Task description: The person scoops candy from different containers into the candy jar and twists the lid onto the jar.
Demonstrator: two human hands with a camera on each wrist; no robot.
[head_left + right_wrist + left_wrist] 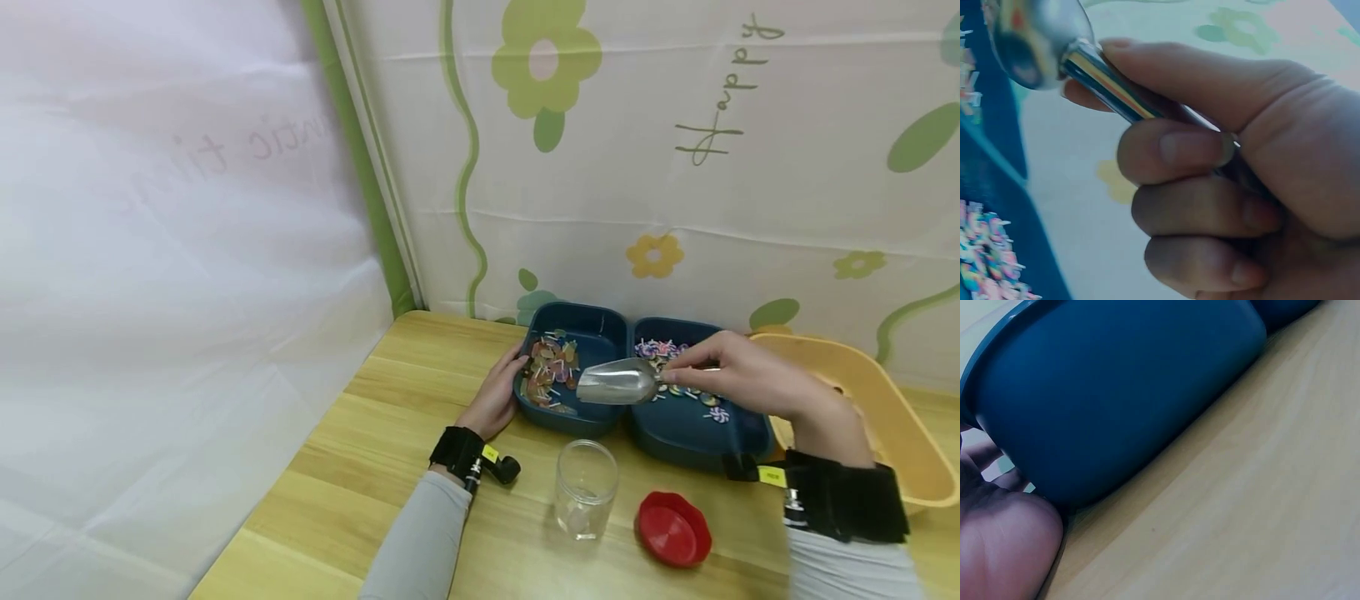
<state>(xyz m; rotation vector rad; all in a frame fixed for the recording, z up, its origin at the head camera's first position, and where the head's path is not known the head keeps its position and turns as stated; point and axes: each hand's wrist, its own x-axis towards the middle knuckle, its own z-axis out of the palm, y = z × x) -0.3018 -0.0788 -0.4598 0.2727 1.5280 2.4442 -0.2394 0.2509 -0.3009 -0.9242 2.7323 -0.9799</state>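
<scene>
The right hand (pixel 750 375) curls around the handle of a metal scoop (pixel 618 382), likely for tilt control, its mouth above the left blue bin (pixel 555 422). The left hand (pixel 491 402) touches that bin's side, apparently steadying it; hidden fingers leave its grip uncertain. Any scoop contents are unclear.
</scene>
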